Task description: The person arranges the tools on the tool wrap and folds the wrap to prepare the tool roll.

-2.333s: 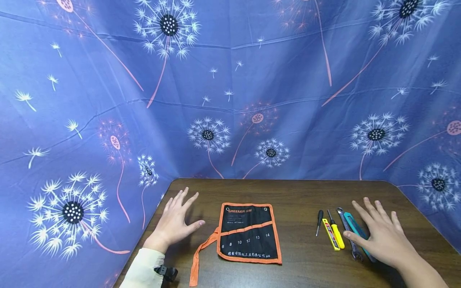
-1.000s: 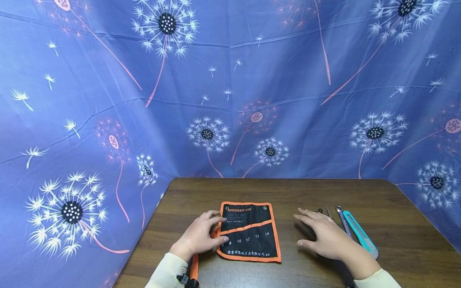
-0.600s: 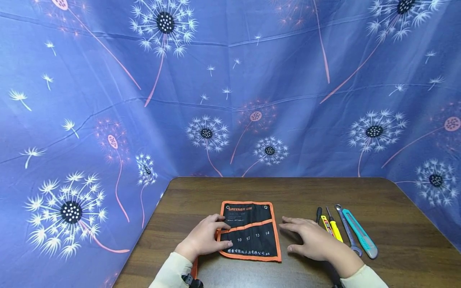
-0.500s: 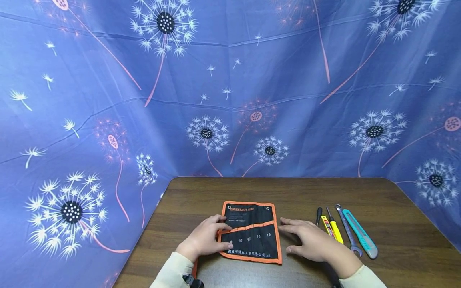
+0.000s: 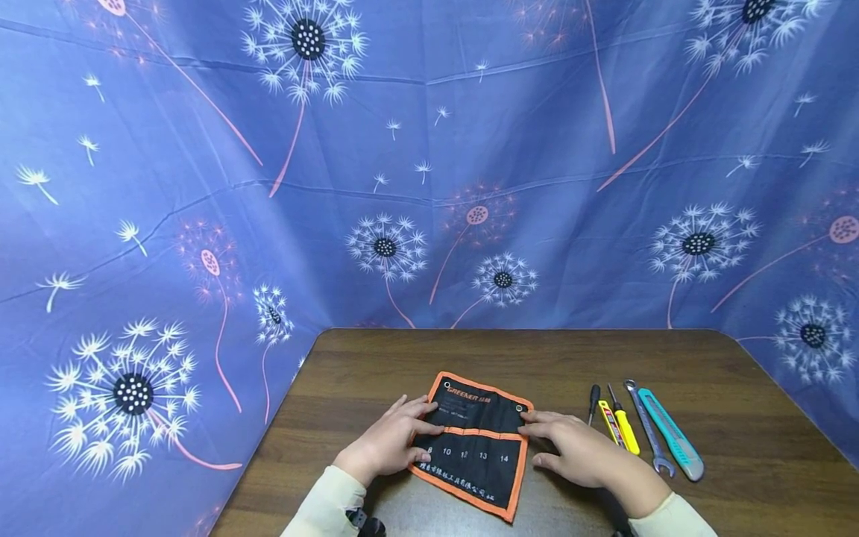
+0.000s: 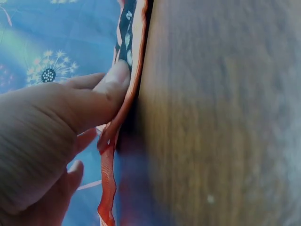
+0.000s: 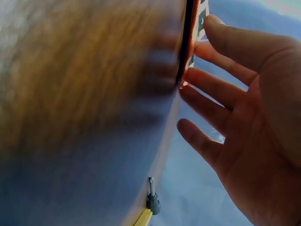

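Observation:
In the head view a black tool pouch with orange edging and numbered pockets lies turned at a slant on the table. My left hand rests on its left edge, thumb and fingertips on the cloth. In the left wrist view the thumb presses on the pouch beside the orange trim, and an orange strap runs off from there. Fingertips of my right hand touch the pouch's upper right edge, the fingers extended and apart in the right wrist view. The strap is mostly hidden in the head view.
Right of my right hand lie a black screwdriver, a yellow box-like piece, a yellow-handled screwdriver, a combination wrench and a teal utility knife. A blue dandelion-print cloth hangs behind the wooden table.
Both hands came inward from the table's sides to the pouch. The pouch has turned clockwise, its lower right corner now nearer to me. The tools stayed in place.

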Action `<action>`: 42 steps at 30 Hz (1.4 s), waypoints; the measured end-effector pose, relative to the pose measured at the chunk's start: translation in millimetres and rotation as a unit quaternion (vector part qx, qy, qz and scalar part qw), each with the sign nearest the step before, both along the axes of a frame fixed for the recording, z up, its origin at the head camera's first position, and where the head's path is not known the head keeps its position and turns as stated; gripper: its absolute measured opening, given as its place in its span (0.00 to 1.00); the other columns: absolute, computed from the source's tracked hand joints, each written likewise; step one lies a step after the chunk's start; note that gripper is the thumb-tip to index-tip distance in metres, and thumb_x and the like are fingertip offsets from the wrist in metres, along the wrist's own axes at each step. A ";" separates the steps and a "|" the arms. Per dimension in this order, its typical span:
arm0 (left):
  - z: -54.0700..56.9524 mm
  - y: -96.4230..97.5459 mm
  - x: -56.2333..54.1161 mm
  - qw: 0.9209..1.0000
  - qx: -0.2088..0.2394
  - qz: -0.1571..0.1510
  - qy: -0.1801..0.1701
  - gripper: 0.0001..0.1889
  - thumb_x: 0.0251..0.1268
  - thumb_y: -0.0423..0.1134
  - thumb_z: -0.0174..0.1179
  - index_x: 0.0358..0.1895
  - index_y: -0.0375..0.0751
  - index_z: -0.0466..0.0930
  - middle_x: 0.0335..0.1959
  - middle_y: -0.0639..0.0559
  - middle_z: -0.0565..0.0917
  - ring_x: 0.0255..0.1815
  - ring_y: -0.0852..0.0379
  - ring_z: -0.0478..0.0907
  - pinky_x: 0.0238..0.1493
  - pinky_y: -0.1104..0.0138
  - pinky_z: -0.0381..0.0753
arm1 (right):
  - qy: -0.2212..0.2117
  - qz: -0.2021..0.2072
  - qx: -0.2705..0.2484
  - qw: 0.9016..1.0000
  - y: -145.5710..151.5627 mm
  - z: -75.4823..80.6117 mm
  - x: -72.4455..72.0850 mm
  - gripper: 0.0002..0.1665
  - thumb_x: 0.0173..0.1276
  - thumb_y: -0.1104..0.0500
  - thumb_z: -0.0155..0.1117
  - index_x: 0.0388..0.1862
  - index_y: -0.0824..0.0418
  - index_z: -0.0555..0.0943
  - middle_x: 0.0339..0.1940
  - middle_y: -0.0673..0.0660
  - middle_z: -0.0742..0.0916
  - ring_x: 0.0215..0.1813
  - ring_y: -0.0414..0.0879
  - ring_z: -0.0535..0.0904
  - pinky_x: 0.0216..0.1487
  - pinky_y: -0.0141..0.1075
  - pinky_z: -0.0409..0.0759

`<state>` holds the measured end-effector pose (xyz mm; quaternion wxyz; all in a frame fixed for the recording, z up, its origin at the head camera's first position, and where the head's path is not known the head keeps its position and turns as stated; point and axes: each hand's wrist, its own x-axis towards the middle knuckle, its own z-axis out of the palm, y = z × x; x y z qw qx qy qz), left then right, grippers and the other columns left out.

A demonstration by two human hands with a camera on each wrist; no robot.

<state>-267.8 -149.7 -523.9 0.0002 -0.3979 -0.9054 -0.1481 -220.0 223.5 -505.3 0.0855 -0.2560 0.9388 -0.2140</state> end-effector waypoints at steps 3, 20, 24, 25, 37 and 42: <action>0.4 2.0 -1.4 1.000 0.006 0.003 0.026 0.23 0.59 0.42 0.78 0.59 0.56 0.89 0.73 0.48 0.76 0.79 0.47 0.64 0.79 0.44 0.53 | -0.006 -0.010 0.008 1.000 -0.1 0.0 -1.5 0.26 0.70 0.47 0.74 0.65 0.52 0.85 0.72 0.55 0.79 0.76 0.62 0.69 0.70 0.66 0.65; -5.5 6.5 1.5 0.996 0.038 0.039 0.074 0.09 0.68 0.47 0.73 0.49 0.58 0.92 0.40 0.65 0.80 0.41 0.65 0.76 0.47 0.62 0.77 | 0.059 0.019 -0.012 0.998 1.7 -0.6 -0.1 0.06 0.70 0.56 0.74 0.44 0.49 0.91 0.41 0.39 0.82 0.43 0.36 0.78 0.42 0.43 0.80; -4.5 8.5 3.8 0.997 0.020 0.060 0.052 0.18 0.66 0.60 0.70 0.54 0.60 0.89 0.45 0.65 0.80 0.48 0.62 0.77 0.51 0.57 0.77 | 0.066 0.010 -0.044 0.997 2.9 -0.4 -1.4 0.06 0.69 0.60 0.75 0.42 0.49 0.89 0.36 0.38 0.80 0.36 0.33 0.75 0.35 0.37 0.77; -3.8 8.8 4.5 0.997 0.014 0.065 0.047 0.20 0.65 0.64 0.70 0.54 0.61 0.89 0.48 0.64 0.81 0.51 0.61 0.78 0.54 0.55 0.77 | 0.070 0.005 -0.045 0.996 3.2 -0.3 -1.8 0.07 0.68 0.60 0.75 0.43 0.49 0.89 0.35 0.39 0.79 0.35 0.33 0.74 0.34 0.36 0.75; -0.7 11.8 6.7 0.998 -0.025 0.060 0.005 0.33 0.59 0.65 0.72 0.65 0.55 0.82 0.70 0.55 0.78 0.71 0.50 0.74 0.69 0.49 0.71 | 0.032 -0.016 -0.026 0.999 3.9 -2.5 -1.8 0.20 0.62 0.59 0.80 0.54 0.57 0.89 0.39 0.42 0.78 0.37 0.37 0.74 0.36 0.36 0.74; -2.6 12.2 7.0 0.998 -0.010 0.055 0.008 0.33 0.62 0.60 0.73 0.67 0.50 0.82 0.72 0.52 0.77 0.72 0.49 0.74 0.69 0.51 0.72 | 0.024 -0.012 -0.024 0.999 3.8 -3.5 -0.6 0.22 0.58 0.58 0.83 0.52 0.56 0.90 0.37 0.41 0.78 0.36 0.35 0.73 0.35 0.36 0.75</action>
